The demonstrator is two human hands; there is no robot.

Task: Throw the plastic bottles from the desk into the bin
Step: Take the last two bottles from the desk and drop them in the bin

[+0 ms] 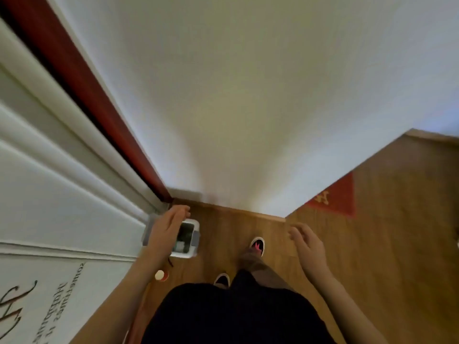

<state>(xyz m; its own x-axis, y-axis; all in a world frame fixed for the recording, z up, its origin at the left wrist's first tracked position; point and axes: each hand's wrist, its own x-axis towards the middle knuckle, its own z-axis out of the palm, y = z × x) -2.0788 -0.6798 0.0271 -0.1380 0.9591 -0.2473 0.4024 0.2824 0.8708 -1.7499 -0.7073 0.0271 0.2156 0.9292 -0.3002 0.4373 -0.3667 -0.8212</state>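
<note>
A: Head view looks steeply down a white wall point(248, 108) to a wood floor point(397, 244). Where is the bin?

B: The bin point(190, 238) sits left of centre, a small white box with a dark open top, on the floor near the corner where the wall meets a white door point(49, 170) with a red frame point(82, 90).

A: And the hands?

B: The left hand point(166, 229) hangs over the bin's left edge, fingers spread wide, holding nothing. The right hand point(308, 247) is at centre right, well apart from the bin, fingers loosely spread, also holding nothing.

A: Any bottle?

B: Something pale lies inside the bin; too blurred to tell what. Just below the bin, by the left forearm, a small red thing with a white top point(161, 275) stands on the floor.

A: Anything else?

B: Two shoes point(257, 245) at lower centre, and a red mat point(335, 197) at the right.
</note>
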